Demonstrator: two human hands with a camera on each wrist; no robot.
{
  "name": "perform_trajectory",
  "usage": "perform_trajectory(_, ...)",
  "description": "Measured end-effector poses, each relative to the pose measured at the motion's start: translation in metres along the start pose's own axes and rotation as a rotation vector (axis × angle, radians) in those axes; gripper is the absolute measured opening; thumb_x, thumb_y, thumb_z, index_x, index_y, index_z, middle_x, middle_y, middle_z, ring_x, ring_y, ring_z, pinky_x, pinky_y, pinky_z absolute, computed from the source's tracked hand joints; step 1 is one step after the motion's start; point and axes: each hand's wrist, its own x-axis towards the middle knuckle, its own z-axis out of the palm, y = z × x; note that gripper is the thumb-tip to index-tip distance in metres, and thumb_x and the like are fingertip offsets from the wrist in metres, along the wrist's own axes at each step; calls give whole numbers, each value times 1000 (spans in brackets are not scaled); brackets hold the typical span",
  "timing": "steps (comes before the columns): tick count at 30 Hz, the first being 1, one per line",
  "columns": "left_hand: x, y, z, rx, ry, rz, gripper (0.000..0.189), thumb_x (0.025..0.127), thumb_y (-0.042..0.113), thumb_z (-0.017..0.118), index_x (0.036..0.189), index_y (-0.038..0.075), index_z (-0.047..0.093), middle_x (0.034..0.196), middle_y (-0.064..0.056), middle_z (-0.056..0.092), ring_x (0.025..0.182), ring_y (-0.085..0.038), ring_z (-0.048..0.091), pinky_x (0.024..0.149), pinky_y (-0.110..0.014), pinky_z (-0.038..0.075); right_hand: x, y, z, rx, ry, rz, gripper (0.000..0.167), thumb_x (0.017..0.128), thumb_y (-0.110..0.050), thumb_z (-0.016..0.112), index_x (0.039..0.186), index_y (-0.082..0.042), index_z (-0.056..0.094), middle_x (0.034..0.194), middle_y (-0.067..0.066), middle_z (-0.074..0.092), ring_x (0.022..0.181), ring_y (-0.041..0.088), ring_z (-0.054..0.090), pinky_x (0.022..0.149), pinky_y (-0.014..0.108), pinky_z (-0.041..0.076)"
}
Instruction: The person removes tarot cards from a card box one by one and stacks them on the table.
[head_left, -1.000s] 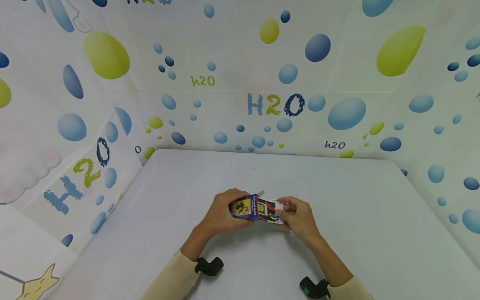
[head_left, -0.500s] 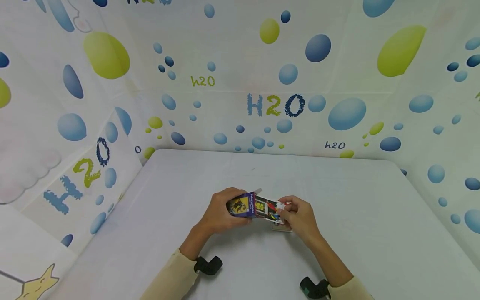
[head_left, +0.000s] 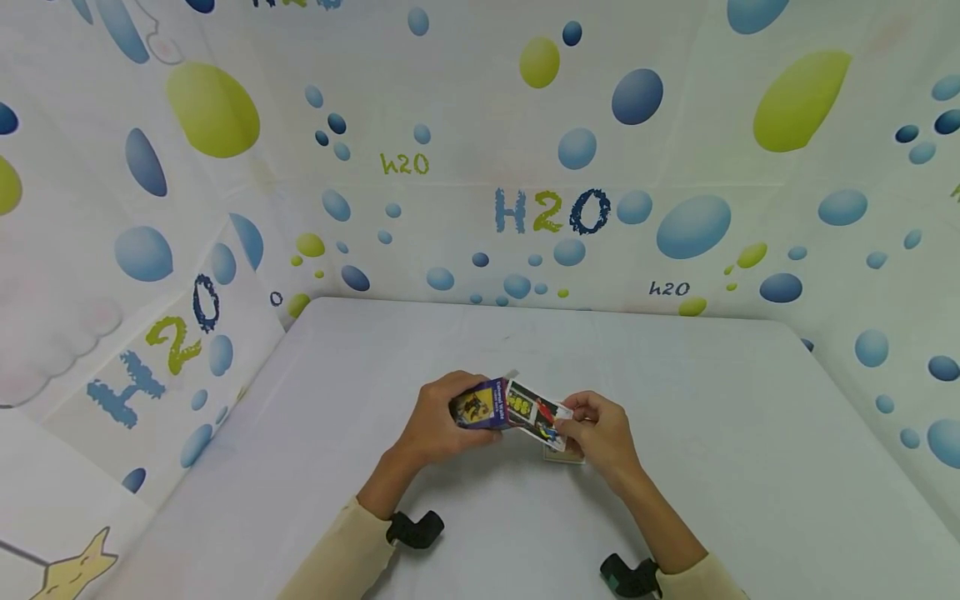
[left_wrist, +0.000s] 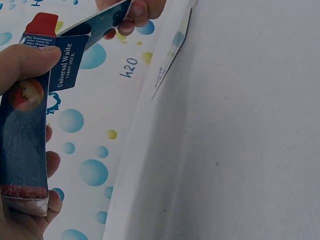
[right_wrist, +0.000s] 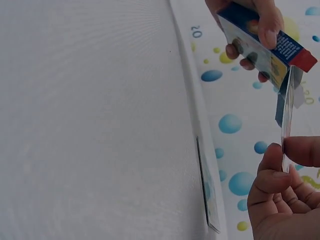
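My left hand (head_left: 431,425) grips a blue tarot deck box (head_left: 478,406), its fingers curled round the sides. The thumb lies across the box's narrow side in the left wrist view, near a raised red flap (left_wrist: 42,24) and a blue lettered flap (left_wrist: 68,62). My right hand (head_left: 606,437) pinches the outer end of a colourful printed card (head_left: 536,413). The card's other end is right at the box's mouth, angled to the box. Edge-on in the right wrist view, the pinched card (right_wrist: 287,117) looks thin. The box's inside is hidden.
Below my right hand, another flat card (head_left: 562,456) lies on the white table (head_left: 675,392), partly covered by the hand. A white backdrop (head_left: 465,108) with blue and green spots stands behind the table. Black wrist cameras (head_left: 417,530) sit at both wrists.
My left hand has shifted slightly up and left with the box. The card has come further out and now slants more against the box. My right hand has hardly moved.
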Motion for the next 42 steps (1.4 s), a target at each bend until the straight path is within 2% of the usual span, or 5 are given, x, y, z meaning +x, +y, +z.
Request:
perform_trajectory(6,0,0,1,36,25,-24,71,64,29,94,128,14,68,117,3,68,99,-12,60,84,-32,52,-1,-1,-1,54,-8,-10,20,82,4,72,101,4,64,82,11,59,61,21,60,51,26,49)
perform_trajectory(20,0,-3,3,91,4,27,71,63,30,95,127,12,68,118,1,69,101,-12,60,85,-33,52,-3,-3,-1,139,-60,-48,23,84,8,68,106,6,61,85,13,62,62,17,60,55,27,52)
perform_trajectory(28,0,-1,3,126,-17,10,71,63,32,94,126,11,68,118,0,69,100,-12,60,85,-33,52,-2,0,-1,149,-98,-132,30,81,12,67,109,5,60,85,13,65,59,15,59,51,24,50)
perform_trajectory(37,1,0,5,114,-66,17,67,65,32,93,124,14,69,113,3,69,98,-9,59,83,-32,52,-4,2,-2,42,-158,-270,22,81,11,66,99,-2,64,97,17,67,54,10,48,45,22,41)
perform_trajectory(42,1,0,6,113,-83,12,66,65,32,93,124,15,70,113,5,69,98,-9,59,84,-33,52,-3,4,-2,28,-180,-334,21,81,14,66,96,-1,66,96,18,72,75,13,62,63,25,54)
